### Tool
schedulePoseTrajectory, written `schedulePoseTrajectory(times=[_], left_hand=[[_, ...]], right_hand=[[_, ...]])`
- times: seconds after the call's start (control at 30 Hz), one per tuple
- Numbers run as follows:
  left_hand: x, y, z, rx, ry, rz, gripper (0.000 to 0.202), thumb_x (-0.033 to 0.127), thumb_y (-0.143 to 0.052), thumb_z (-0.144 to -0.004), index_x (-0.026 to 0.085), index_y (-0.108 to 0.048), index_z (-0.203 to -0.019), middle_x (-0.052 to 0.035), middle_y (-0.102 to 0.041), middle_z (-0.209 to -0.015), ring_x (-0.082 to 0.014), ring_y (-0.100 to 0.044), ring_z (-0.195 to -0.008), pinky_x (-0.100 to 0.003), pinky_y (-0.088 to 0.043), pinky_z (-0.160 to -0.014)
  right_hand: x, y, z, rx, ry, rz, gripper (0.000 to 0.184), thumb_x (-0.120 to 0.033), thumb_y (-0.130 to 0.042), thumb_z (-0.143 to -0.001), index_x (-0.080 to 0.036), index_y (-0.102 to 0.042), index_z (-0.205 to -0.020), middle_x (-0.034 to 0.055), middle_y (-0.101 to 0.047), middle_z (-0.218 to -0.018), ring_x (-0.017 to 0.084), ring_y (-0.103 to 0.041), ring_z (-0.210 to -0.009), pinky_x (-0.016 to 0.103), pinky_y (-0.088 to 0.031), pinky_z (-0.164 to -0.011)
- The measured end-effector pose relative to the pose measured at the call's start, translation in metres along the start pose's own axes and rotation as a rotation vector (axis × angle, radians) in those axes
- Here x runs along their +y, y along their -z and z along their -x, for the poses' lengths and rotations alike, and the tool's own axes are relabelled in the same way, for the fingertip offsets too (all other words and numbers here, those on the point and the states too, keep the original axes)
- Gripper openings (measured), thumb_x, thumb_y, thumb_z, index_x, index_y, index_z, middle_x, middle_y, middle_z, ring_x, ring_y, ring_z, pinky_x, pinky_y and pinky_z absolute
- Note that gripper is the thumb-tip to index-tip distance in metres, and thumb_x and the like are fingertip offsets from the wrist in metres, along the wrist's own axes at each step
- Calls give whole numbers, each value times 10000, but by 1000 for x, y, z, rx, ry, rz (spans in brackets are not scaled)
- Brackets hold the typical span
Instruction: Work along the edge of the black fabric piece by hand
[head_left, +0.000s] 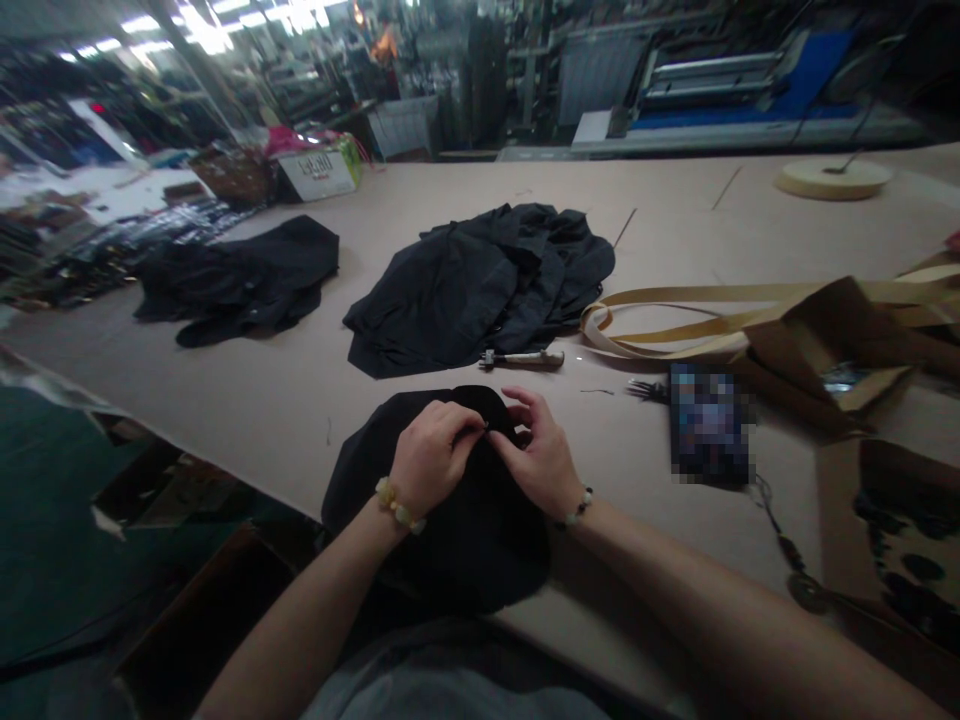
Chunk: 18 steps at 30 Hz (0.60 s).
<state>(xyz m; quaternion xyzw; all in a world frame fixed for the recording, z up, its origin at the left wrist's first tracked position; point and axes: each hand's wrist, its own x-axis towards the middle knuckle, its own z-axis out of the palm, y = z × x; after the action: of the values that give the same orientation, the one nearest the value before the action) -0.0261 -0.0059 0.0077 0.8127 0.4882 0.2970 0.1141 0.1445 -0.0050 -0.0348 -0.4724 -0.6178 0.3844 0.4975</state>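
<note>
A piece of black cloth (442,530) lies at the near edge of the big table (247,410) and hangs over it. My left hand (429,462) rests on the cloth with its fingers pinched together on the fabric. My right hand (538,458) is beside it, fingers curled and pinching the same spot. What sits between the fingertips is too small to make out. Both wrists wear bead bracelets.
A small metal tool with a pale handle (523,358) lies just beyond my hands. Two heaps of black garments (480,280) (240,282) lie farther back. To the right are tan straps (675,325), open cardboard boxes (825,350) and a flat dark object (709,425).
</note>
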Motion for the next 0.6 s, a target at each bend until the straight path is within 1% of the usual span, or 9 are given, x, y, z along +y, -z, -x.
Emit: schedulePoseTrajectory(times=[0.07,0.13,0.17,0.2,0.27,0.33,0.4,0.5,0.6], left_hand=[[0,-1,5,96,-36,0,124,168,-551,-948,203,-654,-889,-40,-696,-865,-186,-611,-849,-320,-499,-783],[0,-1,10,198,-79,4,149,182,-551,-959,208,-679,-890,-45,-713,-892,-176,-616,-865,-308,-510,-790],[-1,-1,12,228,-102,5,162,193,-554,-961,216,-695,-887,-47,-721,-905,-173,-623,-874,-303,-517,-789],[-1,-1,14,241,-122,4,177,204,-555,-962,226,-711,-881,-48,-728,-911,-171,-629,-874,-297,-524,-780],[-1,1,16,235,-152,-1,204,224,-555,-962,242,-733,-863,-48,-736,-897,-168,-639,-851,-291,-534,-757],[-1,2,17,221,-152,7,204,228,-561,-956,247,-742,-865,-49,-740,-887,-169,-642,-833,-294,-538,-746],[-1,3,17,206,-122,36,166,224,-583,-941,243,-741,-894,-50,-741,-899,-179,-644,-851,-309,-543,-760],[-1,5,18,155,-72,80,108,248,-631,-911,234,-735,-935,-56,-740,-929,-199,-649,-888,-334,-549,-786],[-1,6,18,142,-36,62,106,264,-634,-913,228,-734,-914,-51,-741,-914,-200,-649,-873,-337,-540,-779]], right_hand=[[-4,2,-1,78,70,62,430,-225,-642,-824,-215,-533,-1240,91,-617,-1148,236,-597,-1025,364,-524,-811],[-9,4,0,116,157,107,283,-243,-607,-868,-209,-599,-1149,96,-615,-1142,247,-575,-1056,407,-492,-902],[-12,5,0,89,175,95,221,-262,-579,-903,-211,-626,-1112,89,-632,-1105,242,-583,-1035,412,-484,-917],[-14,5,1,32,164,51,192,-286,-553,-935,-216,-648,-1087,79,-653,-1068,233,-599,-1007,406,-485,-916],[-15,4,2,-106,71,-90,205,-342,-542,-964,-222,-680,-1057,57,-688,-1019,214,-630,-952,371,-505,-878],[-12,1,2,-190,-29,-213,228,-392,-579,-951,-215,-697,-1033,45,-708,-969,198,-651,-882,337,-527,-815],[-6,-1,2,-202,-75,-264,245,-425,-630,-919,-204,-706,-995,40,-713,-908,189,-658,-820,316,-540,-760],[-1,-3,1,-182,-81,-259,243,-432,-682,-885,-201,-715,-952,36,-719,-861,184,-665,-771,300,-547,-711],[-3,-3,1,-170,-57,-223,220,-402,-646,-917,-206,-731,-973,43,-732,-892,190,-677,-788,311,-548,-724]])
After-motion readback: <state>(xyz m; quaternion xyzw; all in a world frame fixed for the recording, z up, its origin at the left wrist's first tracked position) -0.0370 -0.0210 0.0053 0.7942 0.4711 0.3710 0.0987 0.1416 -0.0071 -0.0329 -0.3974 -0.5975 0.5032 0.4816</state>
